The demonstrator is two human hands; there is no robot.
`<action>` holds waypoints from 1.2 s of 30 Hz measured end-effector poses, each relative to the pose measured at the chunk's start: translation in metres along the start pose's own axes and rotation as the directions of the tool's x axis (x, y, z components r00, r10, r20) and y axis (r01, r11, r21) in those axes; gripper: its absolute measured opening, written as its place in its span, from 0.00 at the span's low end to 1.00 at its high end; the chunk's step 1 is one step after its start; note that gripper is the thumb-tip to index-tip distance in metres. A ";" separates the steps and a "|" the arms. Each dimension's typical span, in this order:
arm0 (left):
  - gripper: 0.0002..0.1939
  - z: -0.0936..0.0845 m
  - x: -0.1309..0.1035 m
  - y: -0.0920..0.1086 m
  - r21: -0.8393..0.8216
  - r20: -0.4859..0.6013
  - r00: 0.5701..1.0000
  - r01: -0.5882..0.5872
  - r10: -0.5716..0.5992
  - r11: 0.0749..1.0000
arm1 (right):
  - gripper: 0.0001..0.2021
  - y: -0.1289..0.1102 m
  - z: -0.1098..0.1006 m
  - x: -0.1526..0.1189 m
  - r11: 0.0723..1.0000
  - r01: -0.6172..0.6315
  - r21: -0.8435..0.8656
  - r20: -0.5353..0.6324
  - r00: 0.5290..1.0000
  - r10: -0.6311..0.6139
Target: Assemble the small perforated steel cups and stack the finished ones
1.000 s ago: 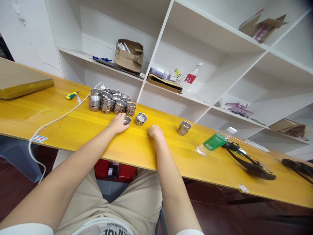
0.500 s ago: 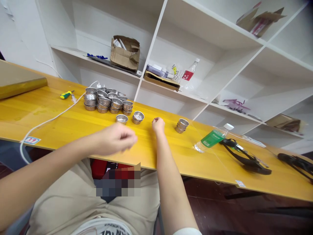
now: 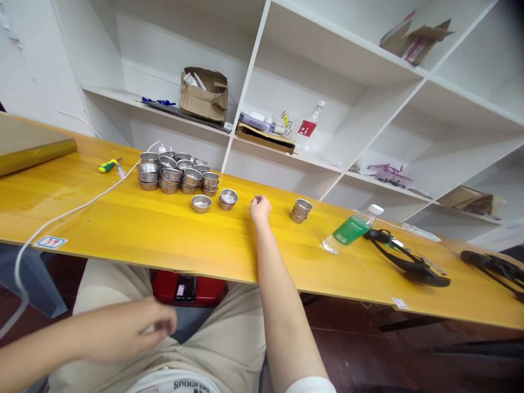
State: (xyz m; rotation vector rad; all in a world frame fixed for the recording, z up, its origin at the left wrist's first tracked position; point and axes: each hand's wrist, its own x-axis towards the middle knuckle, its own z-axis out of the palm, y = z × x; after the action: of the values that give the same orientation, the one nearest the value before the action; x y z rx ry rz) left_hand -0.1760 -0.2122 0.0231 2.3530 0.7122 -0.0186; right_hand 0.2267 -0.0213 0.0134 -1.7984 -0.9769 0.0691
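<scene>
My right hand [image 3: 260,209] is closed in a pinch just above the table, between two groups of perforated metal cups. A thin dark tip shows at its fingertips; what it belongs to is too small to make out. To its left stand a short stack of cups [image 3: 228,200] and a single cup [image 3: 201,204]. On its other side is another small stack of cups [image 3: 301,210]. Blurred by motion, my left hand [image 3: 141,329] hangs over my lap, fingers loosely curled with a gap to the thumb, and nothing visible in it.
Many more cups stand piled [image 3: 176,173] at the back left. Near them lie a green-yellow screwdriver [image 3: 108,166] and a white cable [image 3: 94,202]. A green-labelled bottle [image 3: 351,230] and a black headset [image 3: 405,259] are on the right. White shelving [image 3: 282,180] rises behind the table.
My left hand has moved from above the table's front edge down and left to over my lap. My right hand stays pinched in about the same spot. The view has shifted slightly.
</scene>
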 end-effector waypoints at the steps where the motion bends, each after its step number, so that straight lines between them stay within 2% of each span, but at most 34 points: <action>1: 0.13 -0.019 0.018 0.003 -0.023 -0.018 0.999 -0.032 0.032 0.999 | 0.09 -0.001 -0.001 0.000 0.998 -0.019 0.057 -0.015 1.000 0.020; 2: 0.14 -0.038 0.039 0.006 -0.002 -0.134 0.989 -0.056 0.055 0.998 | 0.09 -0.001 -0.001 0.000 0.991 -0.039 0.124 -0.022 0.999 0.042; 3: 0.15 -0.056 0.061 0.008 0.056 -0.292 0.951 -0.093 0.105 0.994 | 0.09 -0.002 -0.001 0.000 0.979 -0.058 0.196 -0.020 0.998 0.063; 4: 0.16 -0.073 0.085 0.008 0.132 -0.445 0.881 -0.114 0.161 0.985 | 0.09 -0.003 -0.001 -0.001 0.960 -0.075 0.270 -0.011 0.997 0.082; 5: 0.18 -0.087 0.109 0.004 0.204 -0.575 0.793 -0.100 0.202 0.974 | 0.09 -0.004 -0.001 -0.002 0.937 -0.089 0.339 -0.002 0.995 0.095; 6: 0.22 -0.100 0.134 -0.002 0.257 -0.660 0.720 -0.055 0.216 0.965 | 0.09 -0.005 -0.001 -0.003 0.911 -0.097 0.401 0.008 0.995 0.102; 7: 0.27 -0.109 0.157 -0.010 0.270 -0.724 0.664 0.026 0.185 0.962 | 0.08 -0.007 -0.001 -0.004 0.885 -0.099 0.454 0.019 0.995 0.102; 8: 0.33 -0.116 0.178 -0.020 0.246 -0.766 0.633 0.129 0.111 0.961 | 0.08 -0.009 0.000 -0.006 0.863 -0.099 0.496 0.032 0.995 0.096; 9: 0.38 -0.119 0.195 -0.031 0.218 -0.779 0.626 0.234 0.024 0.947 | 0.07 -0.011 0.001 -0.008 0.843 -0.098 0.529 0.045 0.995 0.087; 10: 0.40 -0.120 0.209 -0.043 0.217 -0.769 0.639 0.315 -0.037 0.924 | 0.07 -0.013 0.001 -0.010 0.827 -0.095 0.554 0.060 0.995 0.074; 11: 0.39 -0.119 0.219 -0.053 0.228 -0.770 0.634 0.373 -0.068 0.899 | 0.06 -0.016 0.002 -0.012 0.816 -0.092 0.571 0.076 0.995 0.059; 13: 0.34 -0.112 0.229 -0.073 0.245 -0.787 0.612 0.418 -0.072 0.875 | 0.05 -0.022 0.003 -0.017 0.799 -0.075 0.596 0.104 0.994 0.015; 14: 0.31 -0.108 0.230 -0.080 0.238 -0.792 0.607 0.415 -0.073 0.878 | 0.06 -0.025 0.004 -0.020 0.791 -0.060 0.609 0.115 0.993 -0.013; 16: 0.27 -0.103 0.230 -0.092 0.232 -0.765 0.642 0.341 -0.045 0.911 | 0.08 -0.034 0.007 -0.027 0.769 -0.037 0.638 0.146 0.987 -0.074; 18: 0.26 -0.100 0.229 -0.100 0.203 -0.758 0.652 0.252 -0.011 0.946 | 0.10 -0.042 0.012 -0.037 0.751 -0.043 0.659 0.206 0.971 -0.125; 21: 0.30 -0.100 0.230 -0.102 0.149 -0.760 0.650 0.142 0.021 0.979 | 0.12 -0.054 0.024 -0.054 0.733 -0.094 0.674 0.328 0.927 -0.183; 24: 0.34 -0.098 0.230 -0.097 0.110 -0.752 0.658 0.046 0.053 0.993 | 0.12 -0.060 0.037 -0.068 0.726 -0.130 0.676 0.396 0.894 -0.208; 27: 0.36 -0.095 0.228 -0.090 0.081 -0.736 0.674 -0.007 0.065 0.997 | 0.12 -0.060 0.044 -0.074 0.747 -0.160 0.646 0.415 0.895 -0.167; 31: 0.36 -0.094 0.226 -0.084 0.121 -0.712 0.692 -0.050 0.122 0.991 | 0.14 -0.058 0.046 -0.074 0.774 -0.225 0.591 0.453 0.887 -0.089; 36: 0.35 -0.094 0.227 -0.085 0.189 -0.707 0.682 -0.073 0.187 0.979 | 0.15 -0.059 0.045 -0.077 0.773 -0.290 0.564 0.513 0.857 -0.052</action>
State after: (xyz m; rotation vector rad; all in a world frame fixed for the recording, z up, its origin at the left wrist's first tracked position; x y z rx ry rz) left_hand -0.0410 0.0093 0.0006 2.5252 0.9172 1.0175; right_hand 0.1199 -0.0293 0.0106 -1.2151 -1.0267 0.8984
